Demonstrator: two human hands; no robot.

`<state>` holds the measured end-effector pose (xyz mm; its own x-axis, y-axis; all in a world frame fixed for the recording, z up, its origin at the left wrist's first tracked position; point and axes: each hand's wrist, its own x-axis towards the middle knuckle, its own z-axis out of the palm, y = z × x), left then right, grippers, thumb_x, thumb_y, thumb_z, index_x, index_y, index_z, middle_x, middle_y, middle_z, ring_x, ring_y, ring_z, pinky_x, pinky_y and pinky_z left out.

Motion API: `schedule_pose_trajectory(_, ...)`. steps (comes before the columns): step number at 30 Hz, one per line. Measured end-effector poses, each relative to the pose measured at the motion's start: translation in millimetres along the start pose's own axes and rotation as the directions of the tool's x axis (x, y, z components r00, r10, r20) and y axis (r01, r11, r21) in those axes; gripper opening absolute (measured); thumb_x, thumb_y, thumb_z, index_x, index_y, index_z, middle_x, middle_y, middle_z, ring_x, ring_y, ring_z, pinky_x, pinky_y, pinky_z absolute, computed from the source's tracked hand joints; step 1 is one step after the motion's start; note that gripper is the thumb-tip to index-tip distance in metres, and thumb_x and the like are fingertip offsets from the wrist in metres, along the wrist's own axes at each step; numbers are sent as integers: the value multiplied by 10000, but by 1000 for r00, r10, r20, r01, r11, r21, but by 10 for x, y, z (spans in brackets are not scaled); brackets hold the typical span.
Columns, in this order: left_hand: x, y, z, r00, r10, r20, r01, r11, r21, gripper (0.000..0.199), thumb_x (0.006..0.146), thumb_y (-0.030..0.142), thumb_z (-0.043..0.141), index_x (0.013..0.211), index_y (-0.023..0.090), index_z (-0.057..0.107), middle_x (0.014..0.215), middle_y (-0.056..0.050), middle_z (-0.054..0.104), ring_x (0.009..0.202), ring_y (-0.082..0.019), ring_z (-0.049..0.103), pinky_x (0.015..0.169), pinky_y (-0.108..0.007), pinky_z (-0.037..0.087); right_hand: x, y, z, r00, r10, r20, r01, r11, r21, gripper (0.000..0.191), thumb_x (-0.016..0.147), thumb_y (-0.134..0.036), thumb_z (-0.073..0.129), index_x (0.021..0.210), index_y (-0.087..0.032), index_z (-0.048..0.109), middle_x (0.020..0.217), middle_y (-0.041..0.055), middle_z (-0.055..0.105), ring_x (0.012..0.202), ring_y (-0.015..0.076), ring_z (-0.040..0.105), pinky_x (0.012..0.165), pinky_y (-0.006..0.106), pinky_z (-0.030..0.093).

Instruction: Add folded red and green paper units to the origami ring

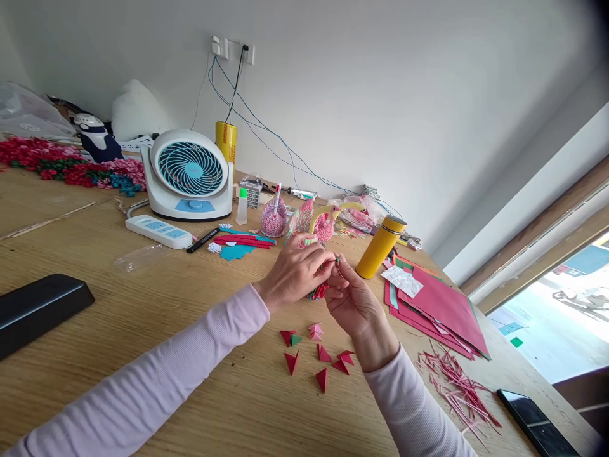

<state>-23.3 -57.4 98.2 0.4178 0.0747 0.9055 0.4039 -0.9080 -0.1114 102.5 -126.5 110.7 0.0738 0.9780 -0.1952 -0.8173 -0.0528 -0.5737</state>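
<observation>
A plain, matte, pale grey-white wall [361,82] fills the view from 10 o'clock round to 2 o'clock, its tone darkening towards 2 o'clock. At 11 o'clock, white plastic wall sockets [250,55] feed a thin black cord [235,89] and thin blue cables. A long, light-brown, wood-grained table [118,317] stretches from 9 o'clock through 6 to 4, with a pale straight seam [54,219] at 9. Near 3 o'clock a smooth white ledge [514,178] borders a brown wooden frame [533,227]; beyond, towards 4, bright daylight falls on pale ground [547,346].
</observation>
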Motion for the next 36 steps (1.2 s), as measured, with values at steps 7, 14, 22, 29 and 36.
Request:
schedule_pose_trajectory(7, -12, -59, 10, 999, -28, 28, 29, 999, -18, 137, 922, 168, 498, 819, 196, 582, 754, 1, 672, 751, -150, 617, 974, -364, 470, -3, 8, 2, 999, -33, -42, 29, 996, -85, 71, 823, -144, 717, 843, -164, 652, 623, -69, 619, 390, 3, 473, 315, 77, 347)
schedule_pose_trajectory(14, -61, -122, 66, 997, -59, 40, 63, 993, -103, 129, 933, 186, 503, 834, 192, 586, 791, -8, 681, 828, -159, 627, 940, -337, 458, 79, 17, -62, 993, -119, -7, 116, 982, -148, 166, 702, -141, 793, 836, -154, 695, 622, -71, 607, 392, -7, 398, 316, 72, 313)
schedule_pose_trajectory(22, -478, -501, 318, 909, -171, 380, 278, 928, -247, 159, 873, 150, 549, 989, 195, 648, 1152, -58, 680, 1158, -230, 585, 1007, -402, 417, 353, 114, -371, 900, -436, 31, 375, 734, -567, 347, 566, -384, 874, 774, -143, 735, 482, -66, 516, 407, 32, 303, 357, 179, 204)
schedule_pose_trajectory(29, -737, -579, 467, 866, -121, 486, 310, 892, -330, 134, 887, 170, 568, 929, 213, 687, 1040, -36, 727, 1176, -223, 583, 1006, -379, 450, 502, 220, -597, 905, -417, 87, 340, 583, -738, 390, 585, -507, 822, 735, -157, 741, 447, -59, 488, 418, 67, 330, 413, 229, 215)
schedule_pose_trajectory(36, -734, -495, 480, 881, -150, 450, 312, 897, -313, 56, 839, 177, 643, 861, 203, 687, 912, -41, 708, 1092, -224, 588, 929, -357, 485, 535, 217, -685, 915, -393, 88, 321, 580, -749, 398, 599, -508, 821, 764, -154, 743, 446, -61, 492, 426, 69, 346, 427, 226, 233)
